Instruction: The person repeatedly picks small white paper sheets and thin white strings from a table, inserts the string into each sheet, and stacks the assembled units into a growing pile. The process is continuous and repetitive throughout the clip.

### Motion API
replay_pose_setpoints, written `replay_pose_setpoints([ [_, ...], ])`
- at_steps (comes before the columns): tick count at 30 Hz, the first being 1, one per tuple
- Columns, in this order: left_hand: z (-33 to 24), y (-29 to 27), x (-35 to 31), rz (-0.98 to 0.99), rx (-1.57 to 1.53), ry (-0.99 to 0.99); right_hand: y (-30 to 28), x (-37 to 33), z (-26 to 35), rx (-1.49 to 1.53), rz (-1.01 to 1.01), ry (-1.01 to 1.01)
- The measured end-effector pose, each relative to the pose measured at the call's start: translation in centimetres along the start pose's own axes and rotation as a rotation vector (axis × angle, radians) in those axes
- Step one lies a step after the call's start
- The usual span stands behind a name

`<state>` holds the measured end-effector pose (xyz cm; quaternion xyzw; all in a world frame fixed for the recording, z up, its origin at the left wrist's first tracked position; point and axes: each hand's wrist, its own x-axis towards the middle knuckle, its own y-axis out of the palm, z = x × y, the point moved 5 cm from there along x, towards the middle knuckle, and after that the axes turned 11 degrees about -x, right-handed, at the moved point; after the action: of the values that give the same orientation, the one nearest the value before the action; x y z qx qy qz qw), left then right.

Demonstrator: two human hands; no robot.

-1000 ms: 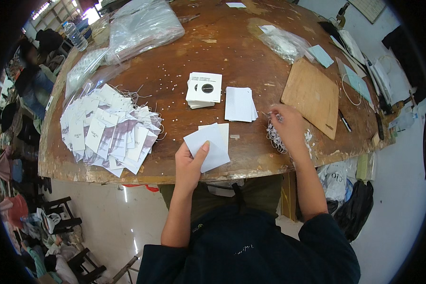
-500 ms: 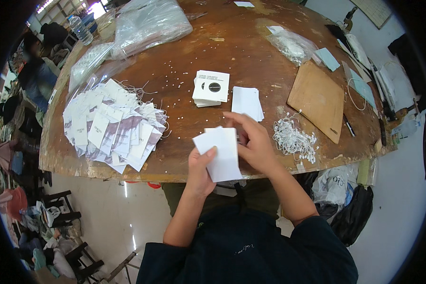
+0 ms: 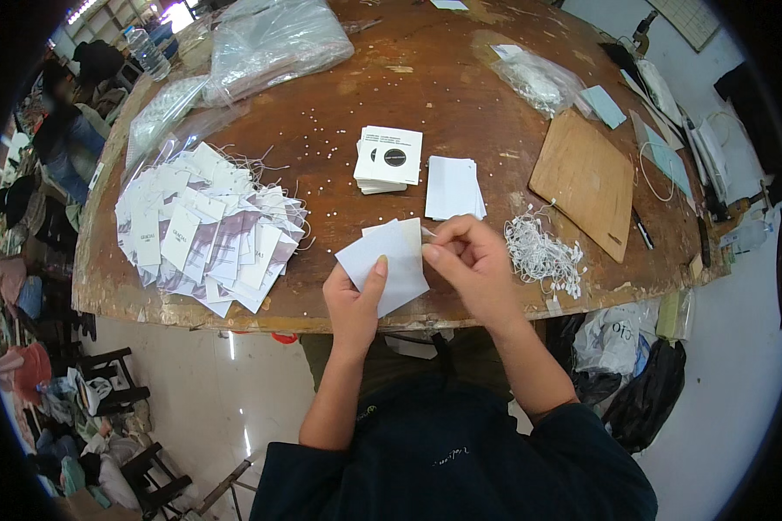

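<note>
My left hand (image 3: 356,300) is closed on a few white paper cards (image 3: 395,265), thumb on top, the cards fanned slightly apart over the table's near edge. At their upper right corner, my right hand (image 3: 473,265) pinches with thumb and fingertips. A small pale tip shows between those fingers, too small to name. Beyond the hands stand a stack of square white cards (image 3: 382,178) with black print and a stack of blank white cards (image 3: 452,187). To the right of my right hand lies a tangle of white tag strings (image 3: 543,252).
A large heap of strung white tags (image 3: 204,230) covers the table's left side. Behind it lie clear plastic bags (image 3: 278,48) and a plastic bottle (image 3: 148,54). On the right are a wooden board (image 3: 582,187), a pen (image 3: 642,227) and a clear bag (image 3: 539,82).
The held cards have shifted slightly left and tilted, fanning wider. My right hand has drawn lower and closed its fingers into a pinch at the cards' upper corner.
</note>
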<state>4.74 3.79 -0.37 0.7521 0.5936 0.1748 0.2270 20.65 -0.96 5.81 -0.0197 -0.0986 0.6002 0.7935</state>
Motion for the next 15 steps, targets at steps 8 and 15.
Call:
replay_pose_setpoints([
  [8, -0.7, -0.2, -0.3, 0.040, 0.145, 0.073, 2.2, 0.3, 1.5, -0.333, -0.125, -0.152],
  [15, -1.1, 0.0, -0.5, 0.065, 0.227, 0.120, 2.9, 0.2, 1.7, -0.420, -0.165, -0.223],
])
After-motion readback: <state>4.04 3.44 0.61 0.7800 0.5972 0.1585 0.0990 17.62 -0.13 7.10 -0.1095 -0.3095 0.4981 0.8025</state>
